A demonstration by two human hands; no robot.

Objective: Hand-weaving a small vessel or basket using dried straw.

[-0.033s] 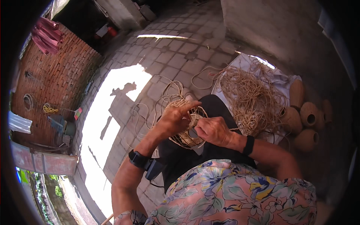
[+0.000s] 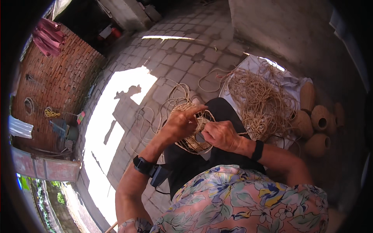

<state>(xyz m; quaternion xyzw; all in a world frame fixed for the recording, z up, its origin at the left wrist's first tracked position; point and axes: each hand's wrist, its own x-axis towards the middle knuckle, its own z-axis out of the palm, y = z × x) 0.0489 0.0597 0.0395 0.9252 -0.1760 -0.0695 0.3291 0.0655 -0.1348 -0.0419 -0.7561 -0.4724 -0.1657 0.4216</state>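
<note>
A partly woven basket of tan cord, with an open framework of strands, rests over my dark-trousered lap. My left hand grips its left side, index finger stretched along the top toward the right. Close by on the right, my right hand is closed in a pinch at the basket's edge. A strand of cord emerges beside its knuckles; the fingertips are partly hidden. Loose cord loops trail from the basket onto the paving at the left.
A big tangle of cord lies on a white sheet to the right. Several woven vase-shaped baskets stand beyond it. Tiled paving stretches ahead, sunlit at left. A brick wall rises at far left.
</note>
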